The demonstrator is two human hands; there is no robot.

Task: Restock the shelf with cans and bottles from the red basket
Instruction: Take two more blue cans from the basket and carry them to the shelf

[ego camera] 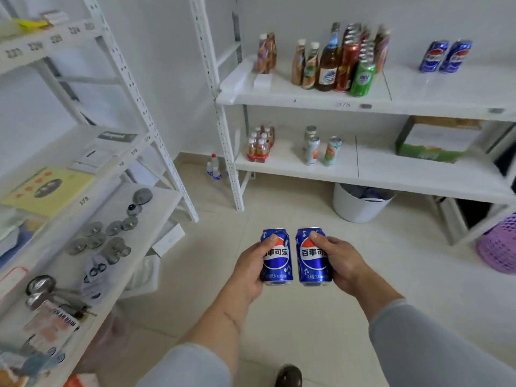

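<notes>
Here, nearest the camera, the left hand (252,265) wraps one blue can (276,256) and the right hand (339,263) wraps a second blue can (314,256). Each grip is clamped round its can from the outer side, thumb laid across the label near the top, fingers hidden behind. Both cans stand upright and just beside each other, not quite touching — held at mid-body, probably so they can be set down on their bases without a change of hold. A dark shoe (289,375) shows on the pale floor (279,317) below the forearms.

The red basket is not clearly in view; an orange-red corner at the bottom left edge could be part of it, but I cannot tell.

The floor between the hands and the shelving ahead is open. A white bucket (360,203) sits under the lower shelf (391,177) and a purple basket (499,247) stands near the right edge, both off the straight path. The rack on the left (134,213) carries small oddments and juts toward the walkway, so the left elbow has less room than the right.

Farther off, the upper shelf (460,90) holds a cluster of bottles and cans (340,60) in its middle — and, to the right, two matching blue cans (446,55) side by side. Bare shelf lies in front of and around that pair, which looks like the natural home for the held ones. The shelf's front lip is the edge to clear when setting them down.
</notes>
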